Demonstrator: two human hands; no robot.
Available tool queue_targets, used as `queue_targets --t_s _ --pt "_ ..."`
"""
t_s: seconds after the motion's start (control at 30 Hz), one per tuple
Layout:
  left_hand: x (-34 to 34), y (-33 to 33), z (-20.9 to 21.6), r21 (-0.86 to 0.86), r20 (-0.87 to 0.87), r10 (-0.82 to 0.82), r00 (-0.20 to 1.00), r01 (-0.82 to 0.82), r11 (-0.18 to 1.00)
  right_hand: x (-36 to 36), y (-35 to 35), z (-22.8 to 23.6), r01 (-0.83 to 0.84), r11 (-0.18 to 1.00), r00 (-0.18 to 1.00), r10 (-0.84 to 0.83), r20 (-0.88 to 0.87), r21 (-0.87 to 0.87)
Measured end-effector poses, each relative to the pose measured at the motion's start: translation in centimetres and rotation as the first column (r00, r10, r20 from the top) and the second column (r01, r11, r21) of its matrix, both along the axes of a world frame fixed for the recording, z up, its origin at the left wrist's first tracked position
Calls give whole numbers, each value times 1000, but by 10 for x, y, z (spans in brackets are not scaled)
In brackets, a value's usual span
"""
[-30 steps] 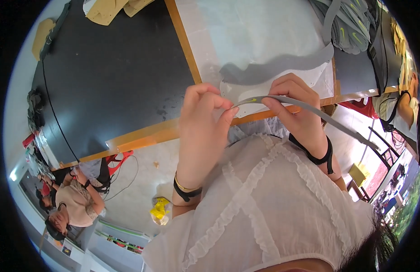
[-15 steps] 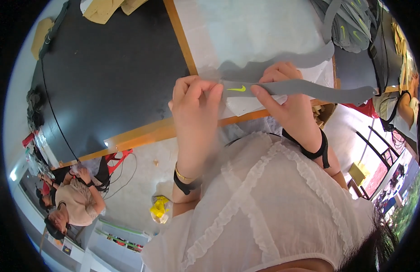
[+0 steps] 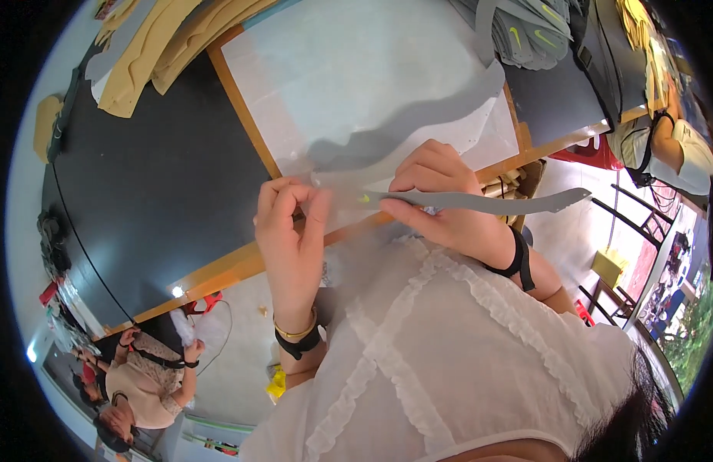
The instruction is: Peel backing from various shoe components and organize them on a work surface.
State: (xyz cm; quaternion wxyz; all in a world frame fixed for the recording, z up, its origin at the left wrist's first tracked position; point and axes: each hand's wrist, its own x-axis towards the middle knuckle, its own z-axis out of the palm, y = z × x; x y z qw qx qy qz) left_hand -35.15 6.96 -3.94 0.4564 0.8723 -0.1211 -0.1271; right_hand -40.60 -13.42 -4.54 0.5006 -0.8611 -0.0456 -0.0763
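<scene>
A long, wavy grey strip (image 3: 495,202) with a small yellow-green mark near its left end is pinched between the thumb and fingers of my right hand (image 3: 449,192). It is tilted nearly edge-on, its free end pointing right. My left hand (image 3: 289,231) is held up at the strip's left end, thumb and fingers pinched together. A pale, see-through smear lies between those fingertips and the strip; what they grip is too blurred to make out. Behind my hands, another grey strip (image 3: 449,123) lies across the white work sheet (image 3: 333,69).
A pile of grey pieces with yellow-green marks (image 3: 518,35) lies at the back right. Tan shaped pieces (image 3: 141,58) are stacked at the back left on the black table (image 3: 156,185). Below its wooden edge (image 3: 218,273), a co-worker (image 3: 145,385) sits at lower left.
The strip has turned from face-up to nearly edge-on, and its mark now shows only small. My left fingertips have moved away from the mark. The view has shifted, showing more tan pieces.
</scene>
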Motion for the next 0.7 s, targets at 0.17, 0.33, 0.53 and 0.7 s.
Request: queue_targets --t_s 0.17,0.33,0.53,0.7 --pt "-3 -6 6 -25 -53 11 999 -12 1000 -4 -4 0 3 1000 1000 -3 4 -5" --pt "-5 -3 4 -21 -35 26 999 -27 999 -9 -9 0 72 997 997 -72 30 -3" --pt "-2 4 4 -12 -15 62 998 -62 998 -5 -38 -2 377 924 923 -370 -104 57" --pt "-9 1 15 -239 -286 92 954 -164 957 -11 -33 0 327 934 945 -322 -56 144"
